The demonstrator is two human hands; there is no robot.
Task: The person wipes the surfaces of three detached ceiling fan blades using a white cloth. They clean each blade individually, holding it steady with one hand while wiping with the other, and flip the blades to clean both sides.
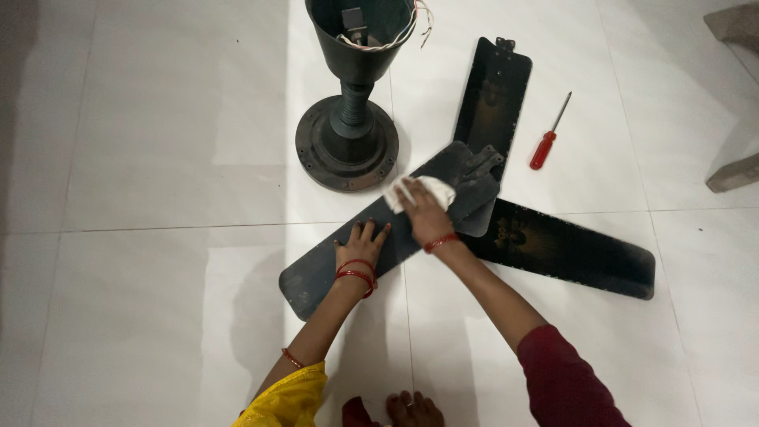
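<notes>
Three dark fan blades lie on the white tiled floor. My left hand (360,245) presses flat, fingers spread, on the nearest blade (316,277), which runs from lower left to upper right. My right hand (419,207) presses a white cloth (435,190) onto the same blade near its metal bracket end (478,170). A second blade (490,91) points away toward the top. A third blade (577,249) stretches to the right, partly under my right wrist. Red bangles circle both wrists.
The dark fan motor housing (348,142) stands upright behind the blades, with loose wires in its open cup (371,28). A red-handled screwdriver (545,142) lies to the right. Pale stone blocks (731,170) sit at the far right edge. My toes (411,409) show at the bottom.
</notes>
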